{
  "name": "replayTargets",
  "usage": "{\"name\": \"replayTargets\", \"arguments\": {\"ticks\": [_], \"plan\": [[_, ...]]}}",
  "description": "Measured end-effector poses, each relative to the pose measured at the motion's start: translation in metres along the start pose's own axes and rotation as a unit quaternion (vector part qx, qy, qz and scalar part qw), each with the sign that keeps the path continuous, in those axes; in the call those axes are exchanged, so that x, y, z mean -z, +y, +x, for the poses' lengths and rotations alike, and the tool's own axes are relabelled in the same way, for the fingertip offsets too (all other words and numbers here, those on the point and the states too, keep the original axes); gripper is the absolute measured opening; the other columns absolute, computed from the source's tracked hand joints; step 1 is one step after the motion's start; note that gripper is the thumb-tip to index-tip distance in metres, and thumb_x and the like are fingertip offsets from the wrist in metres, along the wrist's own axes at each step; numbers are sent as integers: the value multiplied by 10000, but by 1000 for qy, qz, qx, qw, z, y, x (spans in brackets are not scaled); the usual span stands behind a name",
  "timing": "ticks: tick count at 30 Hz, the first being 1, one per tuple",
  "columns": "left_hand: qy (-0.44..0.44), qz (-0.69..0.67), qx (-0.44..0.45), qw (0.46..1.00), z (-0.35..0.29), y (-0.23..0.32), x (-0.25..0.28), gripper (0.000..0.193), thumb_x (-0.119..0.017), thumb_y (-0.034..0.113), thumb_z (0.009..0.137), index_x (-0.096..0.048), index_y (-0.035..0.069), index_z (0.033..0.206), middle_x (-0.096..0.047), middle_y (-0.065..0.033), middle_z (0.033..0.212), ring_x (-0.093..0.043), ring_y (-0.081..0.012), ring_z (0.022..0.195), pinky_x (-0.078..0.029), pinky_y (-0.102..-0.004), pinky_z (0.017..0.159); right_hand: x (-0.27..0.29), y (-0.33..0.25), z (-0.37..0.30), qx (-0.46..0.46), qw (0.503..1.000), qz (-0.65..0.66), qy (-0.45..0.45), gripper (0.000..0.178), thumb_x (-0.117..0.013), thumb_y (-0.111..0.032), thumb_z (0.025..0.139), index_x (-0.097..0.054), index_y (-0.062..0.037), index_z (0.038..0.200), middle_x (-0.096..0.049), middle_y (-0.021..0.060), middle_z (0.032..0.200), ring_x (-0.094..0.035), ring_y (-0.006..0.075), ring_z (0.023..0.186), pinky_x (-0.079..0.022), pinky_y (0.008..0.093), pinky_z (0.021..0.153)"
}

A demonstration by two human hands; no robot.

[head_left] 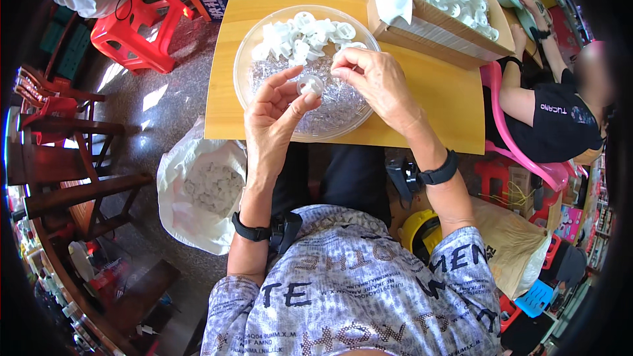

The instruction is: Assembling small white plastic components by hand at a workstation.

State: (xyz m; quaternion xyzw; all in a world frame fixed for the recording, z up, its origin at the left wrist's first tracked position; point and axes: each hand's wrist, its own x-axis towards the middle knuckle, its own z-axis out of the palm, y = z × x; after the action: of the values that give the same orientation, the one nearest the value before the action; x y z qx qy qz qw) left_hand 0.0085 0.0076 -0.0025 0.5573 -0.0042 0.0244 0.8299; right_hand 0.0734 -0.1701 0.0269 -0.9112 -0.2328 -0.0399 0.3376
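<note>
Between the thumb and fingers of my left hand [271, 109] is a small round white plastic part [309, 84], with a raised piece at its middle. Just to the right of it, my right hand [381, 84] is closed in a pinch. Whatever its fingertips hold is too small to make out. Both hands are over a round clear tray [239, 66] at the table's near edge. White plastic parts [300, 34] are heaped in the tray's far half, and many thin clear plastic pieces [333, 107] fill its near half.
On the yellow wooden table [435, 102], a cardboard box [425, 45] full of white parts stands at the right. A white sack [175, 201] of pieces sits on the floor to the left. Red stools [142, 29] are farther left. Another person [560, 109] sits at the right.
</note>
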Motion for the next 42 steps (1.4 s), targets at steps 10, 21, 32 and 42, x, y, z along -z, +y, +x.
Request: {"name": "replayTargets", "arguments": {"ticks": [10, 21, 32, 42], "plan": [[-23, 35, 12, 999, 2, 0, 1, 226, -643, 89, 898, -614, -19, 1094, -661, -74, 979, -645, -132, 878, -503, -247, 803, 16, -8, -7, -165, 882, 422, -127, 175, -668, -173, 886, -623, -16, 949, -611, 2, 760, -564, 58, 619, -512, 195, 555], [-66, 41, -4, 997, -1, 3, -1, 188, -666, 74, 878, -634, -19, 1038, -650, -80, 994, -641, -149, 887, -517, -260, 797, 23, -14, -8, -176, 848, 464, -187, 238, -702, -190, 861, -580, -20, 972, -609, 13, 756, -580, 56, 630, -527, 195, 567], [-27, 85, 4, 996, -5, 6, -4, 155, -667, 109, 884, -648, -9, 981, -655, -78, 936, -646, -157, 808, -531, -265, 755, 17, -26, -24, -127, 852, 496, -108, 220, -670, -154, 886, -596, 4, 1021, -636, 44, 850, -604, 74, 688, -550, 222, 631], [-47, 2, 29, 998, -3, 6, -8, 205, -677, 96, 870, -632, -23, 1030, -655, -77, 955, -651, -173, 838, -527, -288, 807, 8, -32, -34, -75, 917, 389, 38, 101, -660, -84, 877, -655, 8, 919, -670, 33, 824, -620, 87, 686, -527, 220, 606]]}}
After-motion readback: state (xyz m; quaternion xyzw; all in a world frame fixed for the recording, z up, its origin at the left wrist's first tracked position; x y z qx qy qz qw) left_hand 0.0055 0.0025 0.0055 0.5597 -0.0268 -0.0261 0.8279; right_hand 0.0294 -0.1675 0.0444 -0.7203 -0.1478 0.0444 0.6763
